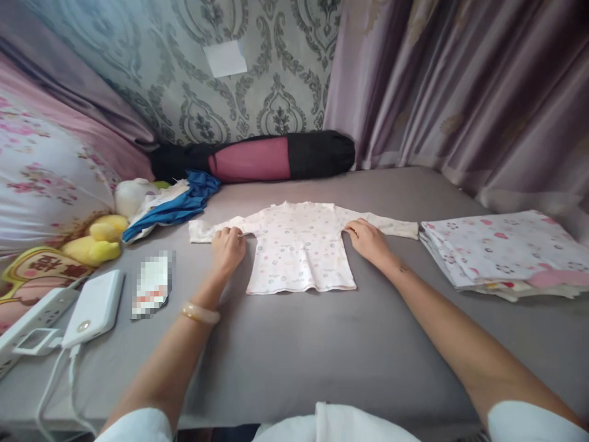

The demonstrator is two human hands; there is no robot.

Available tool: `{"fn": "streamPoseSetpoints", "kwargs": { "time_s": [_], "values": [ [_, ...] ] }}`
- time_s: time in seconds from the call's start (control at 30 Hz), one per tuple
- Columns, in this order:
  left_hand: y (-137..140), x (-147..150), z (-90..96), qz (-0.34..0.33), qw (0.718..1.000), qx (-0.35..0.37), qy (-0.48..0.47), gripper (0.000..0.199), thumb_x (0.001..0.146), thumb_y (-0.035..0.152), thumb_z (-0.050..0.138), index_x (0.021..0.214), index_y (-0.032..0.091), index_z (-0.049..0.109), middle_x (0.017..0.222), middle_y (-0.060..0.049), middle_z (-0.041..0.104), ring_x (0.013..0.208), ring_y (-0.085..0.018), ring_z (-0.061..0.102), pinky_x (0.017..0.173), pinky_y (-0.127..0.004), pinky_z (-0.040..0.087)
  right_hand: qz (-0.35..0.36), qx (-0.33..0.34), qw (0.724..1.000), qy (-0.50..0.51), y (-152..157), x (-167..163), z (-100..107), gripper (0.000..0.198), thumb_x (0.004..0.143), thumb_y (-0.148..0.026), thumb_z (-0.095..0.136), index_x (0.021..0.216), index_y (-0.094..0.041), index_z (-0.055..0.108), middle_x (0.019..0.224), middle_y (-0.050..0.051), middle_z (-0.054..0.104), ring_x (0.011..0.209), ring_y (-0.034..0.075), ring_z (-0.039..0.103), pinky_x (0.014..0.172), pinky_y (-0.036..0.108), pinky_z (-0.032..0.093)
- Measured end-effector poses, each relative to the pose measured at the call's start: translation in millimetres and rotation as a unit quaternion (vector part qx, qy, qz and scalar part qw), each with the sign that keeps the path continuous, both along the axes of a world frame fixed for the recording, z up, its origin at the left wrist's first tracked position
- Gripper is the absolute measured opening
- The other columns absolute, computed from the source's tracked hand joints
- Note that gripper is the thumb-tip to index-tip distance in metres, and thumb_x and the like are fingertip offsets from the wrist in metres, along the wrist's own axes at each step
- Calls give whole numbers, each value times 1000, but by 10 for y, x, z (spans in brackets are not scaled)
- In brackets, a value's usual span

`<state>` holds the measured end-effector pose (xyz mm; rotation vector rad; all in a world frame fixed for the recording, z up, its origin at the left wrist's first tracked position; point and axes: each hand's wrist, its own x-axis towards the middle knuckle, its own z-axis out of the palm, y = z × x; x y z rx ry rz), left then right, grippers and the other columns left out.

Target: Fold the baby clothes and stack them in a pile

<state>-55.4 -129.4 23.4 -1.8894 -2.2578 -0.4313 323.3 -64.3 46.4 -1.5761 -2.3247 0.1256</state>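
Note:
A small white long-sleeved shirt (301, 252) with a fine coloured print lies flat on the grey sheet, its sleeves spread to both sides and its hem toward me. My left hand (229, 248) is closed at the lower edge of the left-side sleeve, fingers curled down on the cloth. On the other side, my right hand (365, 239) pinches the shirt near the underarm, where sleeve and body meet. Slight creases run up the shirt's front from the hem. Both fingertips are partly hidden by the hands.
Folded printed cloths (506, 252) lie at the right. To the left are a white power bank (94, 307) with cables, a power strip (41, 316), a blurred-out item (153, 285), plush toys (99, 239) and blue cloth (184, 199). A black-and-pink long bag (253, 159) lies along the wall.

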Motion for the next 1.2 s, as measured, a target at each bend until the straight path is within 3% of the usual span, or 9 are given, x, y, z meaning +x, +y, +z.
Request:
{"fn": "streamPoseSetpoints", "kwargs": {
  "time_s": [0.1,0.2,0.47,0.73,0.9,1.07,1.2],
  "values": [
    [-219,140,-57,3,999,-20,-43,29,88,44,49,85,20,66,94,-11,64,97,-29,55,88,-41,41,-46,-86,995,-2,-266,-17,49,25,92,-30,45,84,-21,67,89,7,71,82,20,62,64,25,36],
    [-426,270,-102,-8,995,-58,-76,34,86,51,51,77,21,66,89,-10,65,93,-29,56,85,-42,42,-63,-158,985,-8,-523,-38,63,27,90,-37,47,77,-22,65,84,6,72,74,19,62,58,25,32],
    [-703,415,-101,-19,989,-81,-120,36,82,51,53,67,21,62,83,-11,64,91,-28,58,86,-42,42,-89,-197,976,-33,-905,-119,90,32,87,-45,48,67,-24,60,74,6,70,66,20,61,54,26,28],
    [-737,298,1,-28,980,-117,-157,41,80,54,51,58,20,59,71,-7,60,81,-25,57,78,-37,43,-50,-230,972,-27,-896,-26,101,37,84,-48,48,58,-22,47,60,1,57,55,14,49,51,25,24],
    [-761,245,100,-11,975,-148,-165,43,80,55,47,60,19,61,70,-6,58,79,-23,54,75,-33,41,-59,-252,965,-29,-864,24,111,39,84,-52,49,59,-22,47,54,-1,50,54,13,45,51,26,22],
    [-710,325,220,-30,967,-169,-189,44,77,56,48,53,19,56,60,-3,53,72,-20,51,66,-28,36,-54,-259,961,-83,-860,-12,257,38,84,-53,52,63,-21,54,64,2,59,61,15,54,53,26,26],
    [-521,403,277,-14,948,-192,-254,53,78,63,47,47,21,38,46,2,35,54,-14,39,53,-25,26,-66,-190,972,-123,-749,-237,356,32,90,-47,51,80,-20,64,88,9,68,84,22,62,66,27,36]
  ]
}}
